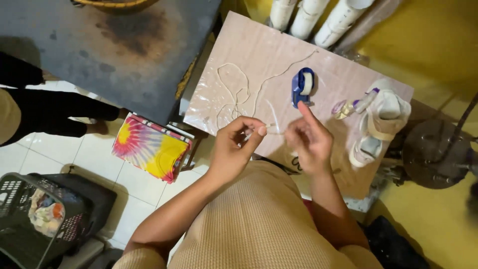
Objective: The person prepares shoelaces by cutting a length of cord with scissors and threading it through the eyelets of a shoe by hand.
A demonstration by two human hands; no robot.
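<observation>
Over the board (259, 55) we are pinching cord (271, 130) — left hand (234, 149) gripping, right hand (309, 142) loosely open — keeping it taut.

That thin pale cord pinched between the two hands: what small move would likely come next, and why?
Probably drawing the thin pale cord taut between both hands. The left hand pinches it at the fingertips, the right hand meets it close by, and the rest lies in loose loops on the cardboard sheet beside the blue tape dispenser.

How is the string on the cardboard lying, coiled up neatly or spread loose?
Spread loose: the string lies in irregular open loops across the cardboard sheet, and one end runs to the left hand.
</observation>
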